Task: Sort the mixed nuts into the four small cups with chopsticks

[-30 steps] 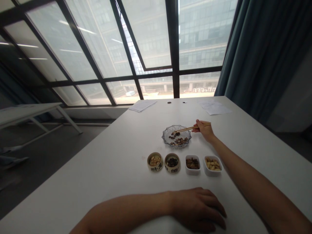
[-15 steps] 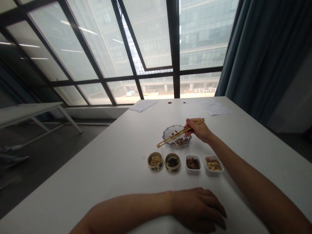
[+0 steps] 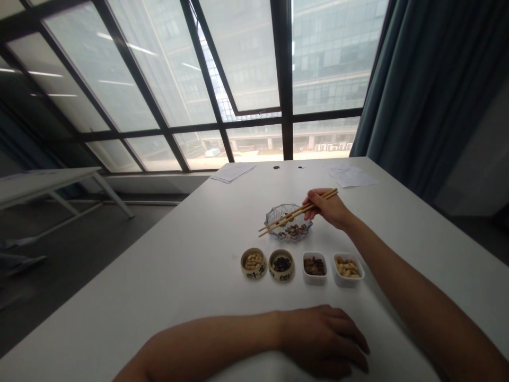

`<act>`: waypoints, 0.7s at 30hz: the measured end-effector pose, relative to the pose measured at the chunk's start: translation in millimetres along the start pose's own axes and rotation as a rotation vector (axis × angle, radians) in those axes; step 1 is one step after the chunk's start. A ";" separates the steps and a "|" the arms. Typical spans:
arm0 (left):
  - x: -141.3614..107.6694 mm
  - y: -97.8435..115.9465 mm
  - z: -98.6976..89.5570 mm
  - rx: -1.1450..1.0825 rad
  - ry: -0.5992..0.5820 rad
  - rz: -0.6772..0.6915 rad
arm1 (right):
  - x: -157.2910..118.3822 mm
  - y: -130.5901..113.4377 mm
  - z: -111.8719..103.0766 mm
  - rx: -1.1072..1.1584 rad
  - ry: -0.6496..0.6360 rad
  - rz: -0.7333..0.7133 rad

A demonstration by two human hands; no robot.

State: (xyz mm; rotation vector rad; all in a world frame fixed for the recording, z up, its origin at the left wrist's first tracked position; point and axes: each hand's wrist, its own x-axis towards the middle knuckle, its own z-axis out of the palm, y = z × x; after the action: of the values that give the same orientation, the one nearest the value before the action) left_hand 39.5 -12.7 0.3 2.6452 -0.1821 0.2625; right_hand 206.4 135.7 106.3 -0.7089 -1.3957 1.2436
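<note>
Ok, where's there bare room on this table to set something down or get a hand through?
The bare tabletop is widest left of the leftmost ceramic bowl. A narrower strip runs between the small bowls and your left hand. It's crowded along those bowls and around the glass dish, where your right hand holds chopsticks.

Chopsticks (image 3: 295,214): showing pale bamboo tan
Glass dish (image 3: 273,217): gleaming clear blue-grey with a cut pattern
Round cups (image 3: 253,264): showing cream glaze with dark brushed marks
Square bowls (image 3: 314,268): showing plain white
</note>
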 end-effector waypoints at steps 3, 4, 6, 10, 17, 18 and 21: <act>-1.0 -0.5 1.5 -0.001 -0.002 -0.004 | 5.9 -1.1 -17.1 -0.006 0.119 -0.064; -1.1 -0.6 1.6 -0.003 -0.002 -0.004 | 8.0 0.9 -23.6 -0.017 0.161 -0.081; -1.1 -0.7 1.2 -0.010 -0.002 -0.004 | 11.9 8.1 -36.7 -0.064 0.241 -0.102; 0.2 0.3 -1.3 -0.027 -0.017 -0.016 | 16.8 28.9 -58.6 -0.179 0.334 -0.073; 1.1 0.6 -2.5 -0.021 -0.028 -0.014 | 17.7 52.8 -68.9 -0.196 0.340 -0.039; 1.2 0.6 -2.5 -0.021 -0.027 -0.012 | 17.5 55.0 -69.1 -0.192 0.342 -0.032; 1.7 0.8 -2.8 -0.029 -0.025 -0.020 | 16.5 60.4 -70.5 -0.178 0.363 -0.016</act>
State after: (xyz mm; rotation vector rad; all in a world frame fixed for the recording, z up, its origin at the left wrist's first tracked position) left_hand 40.6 -12.3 3.5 2.6215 -0.1670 0.2184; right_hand 256.2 187.9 45.7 -0.9904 -1.2143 0.9280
